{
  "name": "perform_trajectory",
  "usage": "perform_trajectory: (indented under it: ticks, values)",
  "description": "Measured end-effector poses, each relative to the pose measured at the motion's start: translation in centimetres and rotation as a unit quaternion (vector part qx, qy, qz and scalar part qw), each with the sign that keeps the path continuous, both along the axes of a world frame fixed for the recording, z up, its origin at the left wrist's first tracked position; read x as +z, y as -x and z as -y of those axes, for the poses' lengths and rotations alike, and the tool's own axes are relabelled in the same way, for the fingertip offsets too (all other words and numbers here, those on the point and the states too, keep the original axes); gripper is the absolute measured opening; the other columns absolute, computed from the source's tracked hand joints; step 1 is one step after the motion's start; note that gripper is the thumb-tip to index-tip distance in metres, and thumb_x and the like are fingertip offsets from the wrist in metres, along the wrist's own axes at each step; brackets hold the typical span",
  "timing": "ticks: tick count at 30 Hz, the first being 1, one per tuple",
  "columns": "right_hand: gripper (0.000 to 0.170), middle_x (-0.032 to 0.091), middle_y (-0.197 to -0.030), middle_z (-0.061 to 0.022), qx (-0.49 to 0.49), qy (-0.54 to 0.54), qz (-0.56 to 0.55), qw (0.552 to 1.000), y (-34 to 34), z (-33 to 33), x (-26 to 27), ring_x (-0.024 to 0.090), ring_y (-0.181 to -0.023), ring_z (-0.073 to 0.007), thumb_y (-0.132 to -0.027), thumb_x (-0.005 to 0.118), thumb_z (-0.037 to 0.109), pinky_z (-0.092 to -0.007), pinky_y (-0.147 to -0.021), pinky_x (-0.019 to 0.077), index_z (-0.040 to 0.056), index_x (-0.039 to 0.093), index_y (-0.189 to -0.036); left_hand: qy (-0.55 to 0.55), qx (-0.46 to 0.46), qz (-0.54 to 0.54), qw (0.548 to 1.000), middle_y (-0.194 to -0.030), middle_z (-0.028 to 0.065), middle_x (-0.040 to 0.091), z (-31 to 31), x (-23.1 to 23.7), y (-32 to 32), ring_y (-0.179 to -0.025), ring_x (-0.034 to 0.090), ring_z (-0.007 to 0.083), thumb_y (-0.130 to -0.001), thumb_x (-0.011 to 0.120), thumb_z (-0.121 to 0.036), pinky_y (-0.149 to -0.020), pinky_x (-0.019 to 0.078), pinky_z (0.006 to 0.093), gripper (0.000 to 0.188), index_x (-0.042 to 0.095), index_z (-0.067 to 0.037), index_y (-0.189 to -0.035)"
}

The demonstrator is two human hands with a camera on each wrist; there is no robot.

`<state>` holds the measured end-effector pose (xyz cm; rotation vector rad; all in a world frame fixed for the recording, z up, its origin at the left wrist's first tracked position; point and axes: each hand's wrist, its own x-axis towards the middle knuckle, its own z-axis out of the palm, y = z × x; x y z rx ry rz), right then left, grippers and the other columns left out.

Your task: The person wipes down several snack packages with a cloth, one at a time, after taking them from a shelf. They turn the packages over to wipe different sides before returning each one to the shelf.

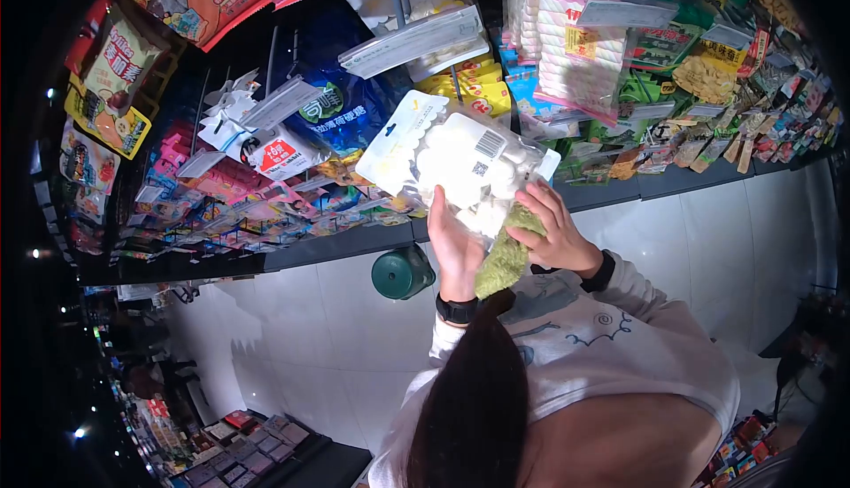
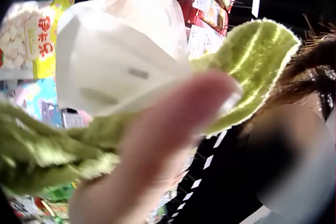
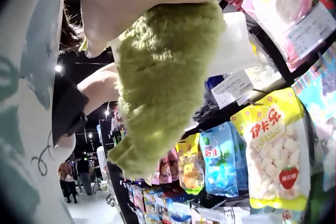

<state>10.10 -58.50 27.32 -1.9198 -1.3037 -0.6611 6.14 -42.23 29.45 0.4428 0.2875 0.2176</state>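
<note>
A clear-and-white bag of white sweets point(image 1: 474, 165), its printed label with barcode facing up, is held tilted in front of the shelves. My left hand point(image 1: 456, 244) grips its near edge, the thumb lying along the bag. In my right hand point(image 1: 558, 231) is a fuzzy green cloth point(image 1: 501, 267), with the fingertips at the bag's right corner. The cloth point(image 3: 163, 87) hangs below the right hand point(image 3: 147, 3) in the right wrist view. In the left wrist view, the left thumb point(image 2: 157, 145) crosses in front of the cloth point(image 2: 257, 66) and the bag's pale back point(image 2: 115, 56).
Packed snack racks run across the front, with a blue candy bag point(image 1: 332, 103), pink marshmallow packs point(image 1: 580, 54) and price tags point(image 1: 412, 41) jutting out. A dark green stool point(image 1: 403, 273) stands on the pale tiled floor point(image 1: 310, 337). Lower left is a low display point(image 1: 243, 453).
</note>
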Motion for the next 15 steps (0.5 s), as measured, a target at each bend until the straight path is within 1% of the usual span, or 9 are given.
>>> perform_trajectory:
  ticks: [2, 3, 6, 7, 9, 10, 12, 14, 15]
  values:
    - [0.045, 0.043, -0.13, -0.0128, -0.04, -0.064, 0.067, 0.995, -1.1, -0.5, 0.2, 0.038, -0.124, -0.0318, -0.069, 0.073, 0.02, -0.0494, -0.101, 0.0333, 0.0232, 0.055, -0.11, 0.018, -0.009, -0.016, 1.0, -0.126, 0.0128, 0.05, 1.2, 1.0, -0.6, -0.113, 0.051, 0.0271, -0.094, 0.041, -0.035, -0.096, 0.0384, 0.0396, 0.049, 0.038, -0.001, -0.13]
    - [0.04, 0.05, -0.12, -0.0118, -0.057, -0.066, 0.066, 0.994, -1.4, -0.2, 0.4, 0.045, -0.117, -0.0317, -0.071, 0.071, 0.017, -0.0483, -0.097, 0.0381, 0.023, 0.054, -0.106, 0.013, -0.023, -0.005, 1.0, -0.126, 0.0125, 0.051, 1.6, 1.7, -0.8, -0.113, 0.051, 0.0267, -0.095, 0.041, -0.037, -0.096, 0.0383, 0.0394, 0.05, 0.039, -0.001, -0.129]
    - [0.039, 0.055, -0.11, -0.0103, -0.031, -0.113, 0.065, 0.991, -3.2, -0.1, 2.7, 0.052, -0.109, -0.0316, -0.071, 0.071, 0.015, -0.0464, -0.091, 0.0443, 0.0224, 0.055, -0.106, -0.009, -0.013, 0.018, 1.0, -0.124, 0.0123, 0.051, 1.8, 1.3, -1.3, -0.112, 0.051, 0.0257, -0.094, 0.043, -0.035, -0.096, 0.0384, 0.0392, 0.049, 0.039, -0.002, -0.13]
    - [0.041, 0.058, -0.102, -0.0097, -0.02, -0.142, 0.051, 0.988, -3.7, -0.1, 3.1, 0.057, -0.102, -0.0317, -0.071, 0.072, 0.013, -0.0443, -0.085, 0.0485, 0.0202, 0.055, -0.108, -0.062, 0.005, 0.011, 0.998, -0.125, 0.0124, 0.05, 2.1, 2.3, -1.2, -0.114, 0.05, 0.0248, -0.095, 0.044, -0.035, -0.097, 0.0376, 0.039, 0.048, 0.039, -0.002, -0.129]
    - [0.044, 0.058, -0.104, -0.0113, -0.052, -0.148, 0.031, 0.987, -4.5, 0.3, 1.9, 0.057, -0.102, -0.0316, -0.07, 0.072, 0.013, -0.0432, -0.086, 0.0486, 0.0187, 0.055, -0.11, -0.165, 0.039, -0.004, 0.985, -0.126, 0.0125, 0.049, 3.0, 5.0, -0.8, -0.117, 0.047, 0.0231, -0.095, 0.045, -0.033, -0.098, 0.036, 0.0385, 0.047, 0.039, -0.002, -0.129]
    - [0.045, 0.057, -0.105, -0.0121, -0.066, -0.151, 0.022, 0.986, -4.7, 0.6, 1.5, 0.057, -0.103, -0.0316, -0.069, 0.073, 0.013, -0.0426, -0.086, 0.0487, 0.018, 0.055, -0.11, -0.2, 0.048, 0.01, 0.978, -0.128, 0.0128, 0.048, 3.2, 4.9, -0.7, -0.118, 0.045, 0.0225, -0.095, 0.045, -0.032, -0.099, 0.0347, 0.0385, 0.047, 0.039, -0.002, -0.13]
    - [0.048, 0.056, -0.109, -0.014, -0.11, -0.179, -0.047, 0.976, -3.6, 1.0, 0.7, 0.057, -0.101, -0.0291, -0.073, 0.073, 0.011, -0.0359, -0.087, 0.047, 0.0087, 0.051, -0.116, -0.27, 0.069, 0.037, 0.96, -0.13, 0.0133, 0.045, 3.6, 4.6, -0.7, -0.122, 0.042, 0.0213, -0.095, 0.046, -0.03, -0.101, 0.0322, 0.0385, 0.046, 0.038, -0.001, -0.13]
    - [0.049, 0.055, -0.111, -0.0146, -0.216, -0.218, -0.058, 0.95, -2.2, 0.4, -1.2, 0.057, -0.101, -0.0276, -0.075, 0.072, 0.011, -0.0324, -0.088, 0.046, 0.004, 0.048, -0.117, -0.394, 0.074, 0.061, 0.914, -0.136, 0.0139, 0.039, 3.2, 5.2, -0.8, -0.13, 0.033, 0.0238, -0.094, 0.046, -0.027, -0.106, 0.0244, 0.0385, 0.046, 0.039, -0.001, -0.131]
    - [0.054, 0.053, -0.113, -0.0122, -0.182, -0.286, -0.226, 0.913, -1.9, 0.7, -1.5, 0.056, -0.1, -0.0233, -0.076, 0.071, 0.011, -0.0305, -0.088, 0.0447, -0.0003, 0.044, -0.121, -0.443, 0.091, 0.078, 0.889, -0.137, 0.0138, 0.039, 2.8, 6.6, -1.3, -0.132, 0.03, 0.0253, -0.093, 0.048, -0.025, -0.107, 0.0224, 0.0381, 0.046, 0.038, -0.001, -0.131]
